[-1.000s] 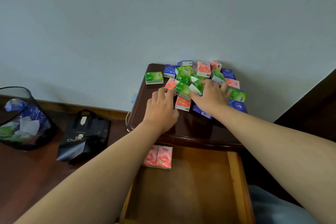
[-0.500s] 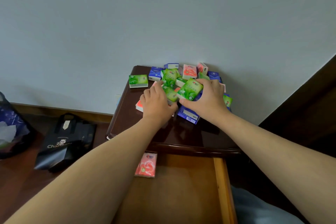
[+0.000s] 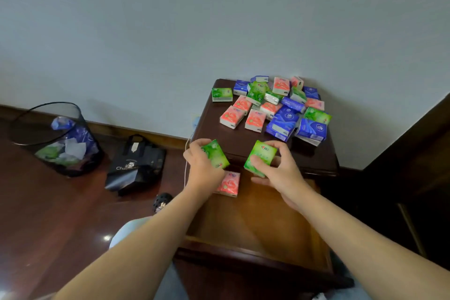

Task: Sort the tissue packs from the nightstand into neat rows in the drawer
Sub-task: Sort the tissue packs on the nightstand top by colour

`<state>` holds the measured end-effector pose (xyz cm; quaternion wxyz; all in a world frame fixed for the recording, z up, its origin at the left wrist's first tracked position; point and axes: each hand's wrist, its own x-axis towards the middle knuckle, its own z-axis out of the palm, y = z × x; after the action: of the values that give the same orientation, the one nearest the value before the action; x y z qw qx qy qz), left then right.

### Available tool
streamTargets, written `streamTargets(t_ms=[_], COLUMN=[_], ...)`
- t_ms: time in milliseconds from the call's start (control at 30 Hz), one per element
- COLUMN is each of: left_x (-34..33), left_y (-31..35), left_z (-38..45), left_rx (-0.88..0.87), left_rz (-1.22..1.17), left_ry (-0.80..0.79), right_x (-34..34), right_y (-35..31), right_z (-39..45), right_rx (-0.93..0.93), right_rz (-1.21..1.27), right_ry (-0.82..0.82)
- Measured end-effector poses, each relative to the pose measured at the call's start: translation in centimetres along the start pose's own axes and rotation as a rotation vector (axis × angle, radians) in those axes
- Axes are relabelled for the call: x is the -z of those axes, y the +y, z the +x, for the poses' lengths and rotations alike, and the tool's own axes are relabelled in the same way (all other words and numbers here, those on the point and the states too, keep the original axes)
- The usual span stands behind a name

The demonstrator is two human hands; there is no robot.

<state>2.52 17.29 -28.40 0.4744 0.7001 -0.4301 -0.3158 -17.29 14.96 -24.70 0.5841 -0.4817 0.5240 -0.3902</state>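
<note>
A heap of green, pink and blue tissue packs (image 3: 275, 107) lies on the dark wooden nightstand (image 3: 214, 134). My left hand (image 3: 203, 168) grips one green tissue pack (image 3: 216, 153) above the back left of the open drawer (image 3: 255, 221). My right hand (image 3: 280, 170) holds a second green pack (image 3: 260, 157) beside it, over the drawer's back edge. Pink packs (image 3: 230, 182) lie in the drawer's far left corner, partly hidden by my left hand.
A black mesh waste bin (image 3: 56, 139) with wrappers stands on the wooden floor at the left. A black bag (image 3: 136, 165) lies between it and the nightstand. A white cable (image 3: 186, 161) hangs down the nightstand's left side. Dark furniture borders the right.
Both hands have each lifted a green pack out of the heap and drawn back toward me, from the nightstand top to above the drawer's back edge.
</note>
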Motion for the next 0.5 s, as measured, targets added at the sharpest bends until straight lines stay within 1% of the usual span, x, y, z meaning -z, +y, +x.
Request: streamTargets(t_ms=[67,133,233,300,433,500], left_x=[1.1,2.0,2.9,2.9,2.9,3.0], left_y=[-2.0,-3.9,-6.0,-6.8,-7.1,-7.0], left_z=[-1.6,-3.0,-4.9,-5.8,-6.5,-6.7], left_rx=[0.131,0.203,0.174,0.145,0.133,0.128], left_rz=[-0.086,-0.196,-0.208,-0.224,-0.368,-0.429], left_ry=[0.009,0.015,0.063,0.121,0.228,0.274], right_x=[-1.2,-2.3,-4.1,-5.4,-7.8,-8.5], right_y=[2.4,4.6,7.0,8.2,9.4,10.1], right_z=[-1.4,-2.7,-3.8,-3.9,-3.0,-2.4], right_rx=[-0.081,-0.168,-0.281,-0.367,-0.553,-0.591], right_rz=[0.002,-0.04,-0.127,-0.138,-0.067,-0.026], right_ry=[-0.008,-0.009,0.029,0.064,0.069,0.089])
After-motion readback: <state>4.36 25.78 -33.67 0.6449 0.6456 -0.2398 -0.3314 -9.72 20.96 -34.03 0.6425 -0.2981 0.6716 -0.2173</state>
